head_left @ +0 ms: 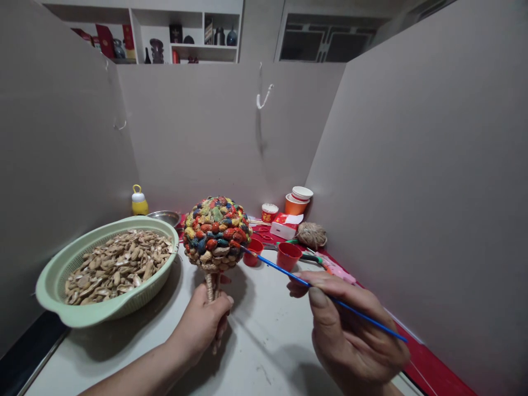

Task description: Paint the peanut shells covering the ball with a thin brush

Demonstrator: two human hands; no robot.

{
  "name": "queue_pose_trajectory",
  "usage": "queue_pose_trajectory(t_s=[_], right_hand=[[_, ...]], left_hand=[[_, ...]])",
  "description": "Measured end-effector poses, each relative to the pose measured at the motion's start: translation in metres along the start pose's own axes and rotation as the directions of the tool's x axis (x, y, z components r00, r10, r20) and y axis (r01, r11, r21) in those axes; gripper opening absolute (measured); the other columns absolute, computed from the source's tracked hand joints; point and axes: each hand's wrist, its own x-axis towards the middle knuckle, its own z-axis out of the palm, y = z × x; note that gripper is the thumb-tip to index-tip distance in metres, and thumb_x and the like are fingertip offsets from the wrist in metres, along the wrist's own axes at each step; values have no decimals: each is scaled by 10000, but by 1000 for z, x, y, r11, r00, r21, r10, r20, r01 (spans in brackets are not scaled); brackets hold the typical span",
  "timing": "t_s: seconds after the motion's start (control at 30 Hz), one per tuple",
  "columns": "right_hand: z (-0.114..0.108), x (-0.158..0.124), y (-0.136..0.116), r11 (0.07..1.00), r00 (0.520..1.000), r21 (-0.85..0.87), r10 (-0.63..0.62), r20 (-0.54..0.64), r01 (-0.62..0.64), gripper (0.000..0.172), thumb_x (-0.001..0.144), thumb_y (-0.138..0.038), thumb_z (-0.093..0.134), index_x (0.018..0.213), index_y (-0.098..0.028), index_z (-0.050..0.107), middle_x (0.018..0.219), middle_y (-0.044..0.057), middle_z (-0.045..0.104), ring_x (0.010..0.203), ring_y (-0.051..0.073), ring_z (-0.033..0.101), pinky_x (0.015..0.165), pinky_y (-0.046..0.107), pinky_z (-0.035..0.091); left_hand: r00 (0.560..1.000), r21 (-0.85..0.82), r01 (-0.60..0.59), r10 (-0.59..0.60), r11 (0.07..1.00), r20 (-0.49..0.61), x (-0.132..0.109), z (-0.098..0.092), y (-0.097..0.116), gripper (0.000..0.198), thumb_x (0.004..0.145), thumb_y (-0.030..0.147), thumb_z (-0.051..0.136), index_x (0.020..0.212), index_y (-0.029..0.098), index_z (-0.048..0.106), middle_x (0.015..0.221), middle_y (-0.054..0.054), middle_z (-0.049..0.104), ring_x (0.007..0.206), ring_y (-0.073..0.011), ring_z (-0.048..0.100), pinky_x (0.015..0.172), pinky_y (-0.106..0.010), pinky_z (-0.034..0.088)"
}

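My left hand (pixel 206 316) is closed around the twine-wrapped stem of a tree-shaped craft (pixel 216 231), holding it upright. Peanut shells cover its round crown, painted red, blue, yellow and green over most of the surface, with bare tan shells along the bottom. A thin blue paintbrush (pixel 284 269) is pinched in my right hand (pixel 350 324). Its bristle tip meets or nearly meets the crown's right side. Just behind the brush stand two small red cups (pixel 289 256); their contents cannot be made out.
A green colander (pixel 53 294) of peanut shells (pixel 124 267) stands at left, near a metal bowl (pixel 165 217) and a yellow bottle (pixel 139 202). Behind the cups lie a twine ball (pixel 312 235), stacked paper cups (pixel 296 206) and a glue gun (pixel 336 268). Grey panels (pixel 223 132) enclose the table.
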Motion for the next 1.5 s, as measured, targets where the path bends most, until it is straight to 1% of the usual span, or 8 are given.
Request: queue_pose_trajectory(t_s=[0.2, 0.37, 0.5, 0.7, 0.87, 1.17, 1.37, 1.5], right_hand=[[2, 1, 1, 1000, 999, 27, -9, 40, 8, 278, 867, -25, 686, 1070, -212, 722, 954, 41, 798, 795, 200, 791, 663, 323, 688], [1, 2, 0, 1000, 998, 28, 0, -60, 2, 267, 865, -39, 697, 1060, -215, 744, 958, 30, 783, 723, 174, 766, 597, 303, 669], [0, 2, 0, 986, 987, 151, 85, -135, -64, 201, 883, -75, 702, 1031, -203, 748, 939, 32, 783, 682, 164, 748, 586, 309, 649], [6, 16, -3, 932, 936, 324, 249, -249, -161, 48, 866, -185, 773, 909, -204, 761, 827, 10, 780, 579, 145, 717, 496, 273, 597], [7, 24, -2, 894, 896, 395, 337, -288, -210, 116, 816, -260, 843, 870, -203, 757, 765, 14, 776, 554, 144, 708, 480, 253, 575], [6, 26, -2, 897, 913, 399, 312, -262, -191, 94, 837, -259, 826, 872, -205, 758, 727, 14, 776, 543, 148, 712, 474, 243, 566], [6, 23, -1, 896, 905, 396, 325, -274, -202, 122, 818, -252, 841, 858, -194, 741, 766, 22, 783, 552, 155, 718, 473, 253, 574], [7, 23, 0, 899, 910, 392, 315, -269, -195, 129, 824, -264, 837, 860, -191, 736, 774, 22, 781, 545, 151, 710, 471, 260, 572]], left_hand=[[1000, 20, 13, -13, 1000, 2, -1, 1, -1, 448, 732, 384, 692, 1108, 189, 546, 484, 125, 439, 354, -98, 320, 339, -209, 264], [999, -30, 23, -23, 999, 32, -3, 1, 2, 453, 711, 406, 714, 1076, 193, 550, 512, 125, 444, 359, -80, 308, 345, -203, 249], [997, -79, 32, -26, 996, 67, -5, 1, 6, 471, 695, 384, 694, 1097, 202, 529, 524, 131, 445, 377, -68, 281, 352, -193, 250], [991, -153, 78, -59, 985, 123, -5, 0, 10, 536, 655, 356, 714, 1131, 202, 521, 609, 118, 522, 371, -44, 285, 339, -184, 223], [978, -184, 123, -88, 975, 188, -5, -1, 12, 559, 657, 352, 744, 1152, 197, 534, 643, 103, 563, 378, -41, 326, 340, -178, 247], [970, -218, 150, -100, 964, 222, -1, -4, 8, 571, 704, 335, 779, 1201, 144, 572, 641, 78, 599, 383, -50, 372, 330, -179, 317], [961, -253, 161, -93, 954, 259, 2, -5, 6, 465, 729, 327, 805, 1109, 121, 636, 622, 49, 630, 379, -60, 413, 331, -192, 381], [955, -261, 158, -80, 952, 286, 4, -4, 5, 462, 700, 368, 858, 1034, 120, 657, 661, -5, 710, 372, -82, 503, 343, -207, 425]])
